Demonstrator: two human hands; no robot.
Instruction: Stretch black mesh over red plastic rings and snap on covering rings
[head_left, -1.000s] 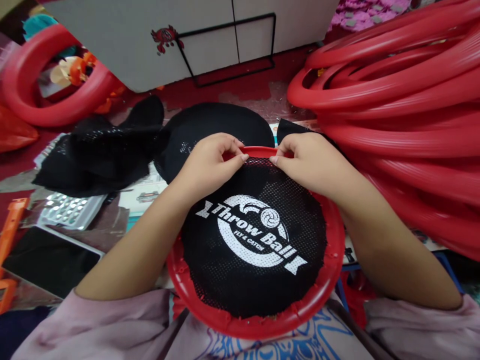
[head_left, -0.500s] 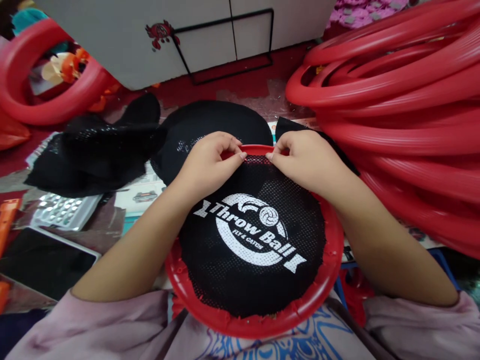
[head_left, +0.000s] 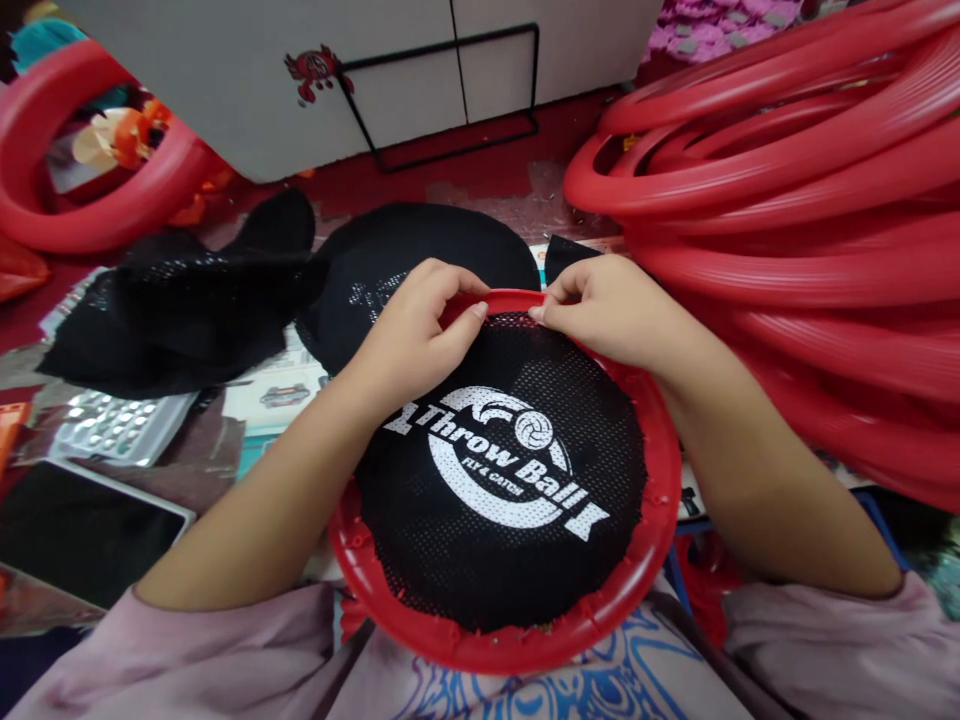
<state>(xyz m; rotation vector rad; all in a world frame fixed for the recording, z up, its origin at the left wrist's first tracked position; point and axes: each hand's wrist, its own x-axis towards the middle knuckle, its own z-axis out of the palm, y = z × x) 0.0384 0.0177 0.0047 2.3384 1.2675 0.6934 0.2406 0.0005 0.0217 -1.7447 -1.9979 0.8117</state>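
Note:
A red plastic ring (head_left: 660,520) rests tilted against my lap, with a black mesh disc (head_left: 450,540) printed "Throw Ball" stretched across it. My left hand (head_left: 420,335) curls over the ring's far rim, thumb and fingers pinching the mesh edge there. A little to its right, my right hand (head_left: 600,305) pinches the same far edge of mesh and rim. Both hands are closed. The mesh sits hooked on small pegs around most of the ring.
A large stack of red rings (head_left: 787,220) fills the right side. Loose black mesh pieces (head_left: 187,300) lie at left and behind the ring. A calculator (head_left: 112,425) and a dark tablet (head_left: 75,530) lie at lower left. A grey cabinet (head_left: 375,70) stands behind, and another red ring (head_left: 45,210) far left.
My hands have shifted slightly along the far rim, with the left fingers curling further over the edge. The view has drifted a little to the right.

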